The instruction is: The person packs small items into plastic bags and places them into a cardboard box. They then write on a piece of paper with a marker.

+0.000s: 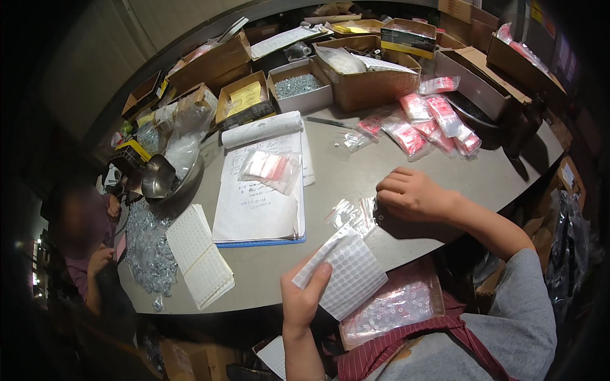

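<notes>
My left hand (304, 297) grips a white sheet of round stickers (349, 274), its thumb pressed on the face and the upper edge folded over. My right hand (410, 194) is closed over the table, knuckles up; its fingertips are hidden, so I cannot make out what they hold, if anything. Small clear zip bags (361, 219) lie just left of it, partly behind the sheet's top. Below the table edge, close to my body, a shallow box (438, 295) holds clear bags with small pale rings or dots on them.
A notepad (254, 213) bears a bundle of zip bags (270, 166). Left of it lie sticker sheets (200, 254), a heap of small filled bags (147, 247) and a metal bowl (194, 174). Red-and-white bag packs (438, 124) and open boxes (302, 86) stand behind. Another person's hand (100, 259) shows at left.
</notes>
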Action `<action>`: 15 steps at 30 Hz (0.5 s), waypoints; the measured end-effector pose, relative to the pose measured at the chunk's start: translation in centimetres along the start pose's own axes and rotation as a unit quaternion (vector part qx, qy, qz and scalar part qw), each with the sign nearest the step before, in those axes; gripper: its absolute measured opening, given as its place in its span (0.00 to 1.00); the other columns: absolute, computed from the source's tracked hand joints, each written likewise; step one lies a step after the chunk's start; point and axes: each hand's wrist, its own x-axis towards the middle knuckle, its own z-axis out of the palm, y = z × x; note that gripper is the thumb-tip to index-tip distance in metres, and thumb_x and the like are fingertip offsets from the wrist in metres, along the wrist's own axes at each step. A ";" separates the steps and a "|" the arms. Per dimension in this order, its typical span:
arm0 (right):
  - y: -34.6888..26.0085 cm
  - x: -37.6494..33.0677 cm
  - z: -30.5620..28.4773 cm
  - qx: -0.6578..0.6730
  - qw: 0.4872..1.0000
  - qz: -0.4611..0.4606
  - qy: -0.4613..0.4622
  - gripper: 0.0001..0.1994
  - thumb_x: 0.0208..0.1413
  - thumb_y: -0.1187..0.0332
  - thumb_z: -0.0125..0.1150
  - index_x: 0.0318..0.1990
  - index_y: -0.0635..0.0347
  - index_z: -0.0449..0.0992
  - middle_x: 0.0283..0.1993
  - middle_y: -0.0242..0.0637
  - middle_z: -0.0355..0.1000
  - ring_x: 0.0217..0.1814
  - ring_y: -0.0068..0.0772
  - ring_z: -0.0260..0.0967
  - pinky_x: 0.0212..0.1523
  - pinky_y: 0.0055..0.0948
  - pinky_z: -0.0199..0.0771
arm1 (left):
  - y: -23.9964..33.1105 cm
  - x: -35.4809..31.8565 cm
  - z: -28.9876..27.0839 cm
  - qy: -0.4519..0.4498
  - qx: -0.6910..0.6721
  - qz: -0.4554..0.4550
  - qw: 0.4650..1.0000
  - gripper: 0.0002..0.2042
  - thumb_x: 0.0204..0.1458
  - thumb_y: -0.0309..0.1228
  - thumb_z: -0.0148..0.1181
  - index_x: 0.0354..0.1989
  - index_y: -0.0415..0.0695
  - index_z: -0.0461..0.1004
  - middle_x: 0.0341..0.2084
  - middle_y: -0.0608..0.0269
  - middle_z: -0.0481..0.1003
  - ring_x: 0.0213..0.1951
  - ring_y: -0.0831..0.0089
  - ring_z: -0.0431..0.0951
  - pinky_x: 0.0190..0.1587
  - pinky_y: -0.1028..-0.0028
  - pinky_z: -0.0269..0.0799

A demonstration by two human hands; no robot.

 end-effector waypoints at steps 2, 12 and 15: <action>0.1 -0.2 -0.1 0.017 0.999 -0.022 -0.020 0.10 0.43 0.70 0.63 0.35 0.57 0.74 0.41 0.37 0.74 0.46 0.42 0.73 0.52 0.39 0.73 | 0.3 0.0 0.1 -0.003 0.009 -0.003 1.000 0.19 0.56 0.28 0.64 0.53 0.29 0.78 0.40 0.60 0.81 0.41 0.75 0.77 0.47 0.76 0.71; -0.7 -0.2 -4.5 0.247 0.963 0.080 -0.069 0.08 0.54 0.69 0.65 0.39 0.59 0.83 0.45 0.41 0.79 0.51 0.45 0.75 0.56 0.40 0.73 | -0.2 -0.1 -0.9 -0.053 0.003 -0.018 0.998 0.16 0.58 0.25 0.63 0.53 0.29 0.78 0.42 0.59 0.81 0.43 0.75 0.77 0.48 0.76 0.72; -3.0 1.2 -4.8 0.305 0.947 0.087 -0.041 0.12 0.56 0.70 0.65 0.46 0.61 0.80 0.52 0.45 0.77 0.56 0.48 0.74 0.58 0.41 0.73 | -0.1 0.0 -0.8 -0.061 0.004 -0.017 0.998 0.16 0.58 0.25 0.62 0.53 0.29 0.79 0.41 0.60 0.81 0.42 0.75 0.77 0.47 0.76 0.72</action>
